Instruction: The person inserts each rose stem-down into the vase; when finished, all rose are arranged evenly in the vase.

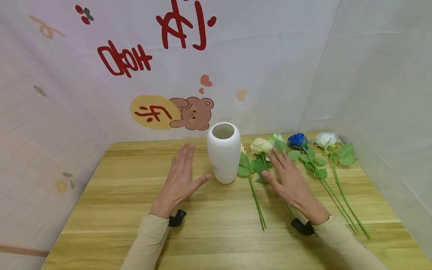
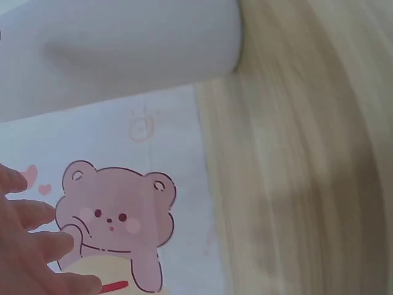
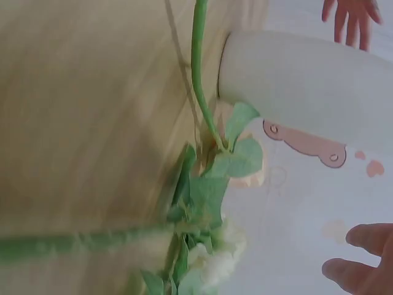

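Observation:
A tall white vase [image 1: 224, 161] stands upright on the wooden table between the two hands. Left of it, my left hand [image 1: 179, 176] is held with straight fingers and the thumb spread toward the vase, holding nothing. My right hand [image 1: 291, 182], fingers also extended, is over the stems to the vase's right and grips nothing. Nearest that hand are a cream rose [image 1: 261, 146] and a pale greenish-white flower [image 1: 277, 139], both partly covered by leaves or fingers. A peach flower [image 1: 243, 149] is mostly hidden behind the vase, its stem pointing toward me.
Farther right lie a blue rose [image 1: 298, 140] and a white rose [image 1: 326, 140], with long green stems slanting toward the front right. A white printed cloth [image 1: 270, 75] rises behind the wooden table [image 1: 216, 240] and along both sides. A dark wrist camera [image 1: 177, 218] sits on the left wrist.

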The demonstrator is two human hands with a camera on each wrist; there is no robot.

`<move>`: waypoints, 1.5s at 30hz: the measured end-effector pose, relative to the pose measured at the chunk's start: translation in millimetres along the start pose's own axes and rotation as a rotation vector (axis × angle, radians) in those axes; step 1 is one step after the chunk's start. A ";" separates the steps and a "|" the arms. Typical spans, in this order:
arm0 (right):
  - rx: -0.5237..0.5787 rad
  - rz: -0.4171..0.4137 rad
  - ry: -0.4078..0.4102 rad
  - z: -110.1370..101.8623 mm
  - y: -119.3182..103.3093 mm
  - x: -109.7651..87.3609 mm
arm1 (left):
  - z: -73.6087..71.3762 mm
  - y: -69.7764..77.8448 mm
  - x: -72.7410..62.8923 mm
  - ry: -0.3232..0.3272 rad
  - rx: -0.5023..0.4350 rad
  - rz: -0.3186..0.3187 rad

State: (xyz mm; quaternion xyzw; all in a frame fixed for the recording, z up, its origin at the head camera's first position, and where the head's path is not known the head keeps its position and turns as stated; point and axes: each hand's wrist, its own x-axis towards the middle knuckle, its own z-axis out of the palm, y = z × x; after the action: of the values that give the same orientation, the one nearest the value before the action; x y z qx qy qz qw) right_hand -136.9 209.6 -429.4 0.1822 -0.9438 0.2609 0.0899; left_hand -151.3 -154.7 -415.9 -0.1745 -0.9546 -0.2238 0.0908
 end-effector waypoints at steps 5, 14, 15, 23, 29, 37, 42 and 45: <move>0.124 0.048 -0.024 5.9 -5.0 -1.4 | -3.0 9.7 5.9 0.026 -0.069 0.028; 0.270 0.166 -0.072 15.5 -9.9 -1.0 | -8.0 24.7 16.5 0.050 -0.213 0.023; 0.302 0.179 -0.085 16.2 -10.0 -0.5 | -8.3 25.8 17.7 0.048 -0.230 0.016; 0.412 0.256 -0.153 24.8 -5.8 2.6 | -9.8 33.2 26.0 0.062 -0.357 -0.037; 0.425 0.271 -0.203 30.4 -2.8 6.4 | -10.0 38.5 32.9 0.096 -0.535 -0.030; 0.416 0.277 -0.278 37.7 2.4 13.8 | -8.4 44.7 41.7 0.118 -0.723 -0.020; 0.401 0.303 -0.314 42.3 2.6 18.6 | -5.6 48.0 45.2 0.118 -0.771 -0.005; 0.399 0.338 -0.342 44.8 1.0 22.7 | -4.3 49.9 46.8 0.122 -0.779 -0.001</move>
State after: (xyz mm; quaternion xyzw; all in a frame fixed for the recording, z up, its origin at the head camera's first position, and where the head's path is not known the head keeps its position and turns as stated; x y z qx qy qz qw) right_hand -161.4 180.1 -461.9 0.0779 -0.8923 0.4176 -0.1525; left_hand -175.4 -101.2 -380.6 -0.1818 -0.7910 -0.5794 0.0740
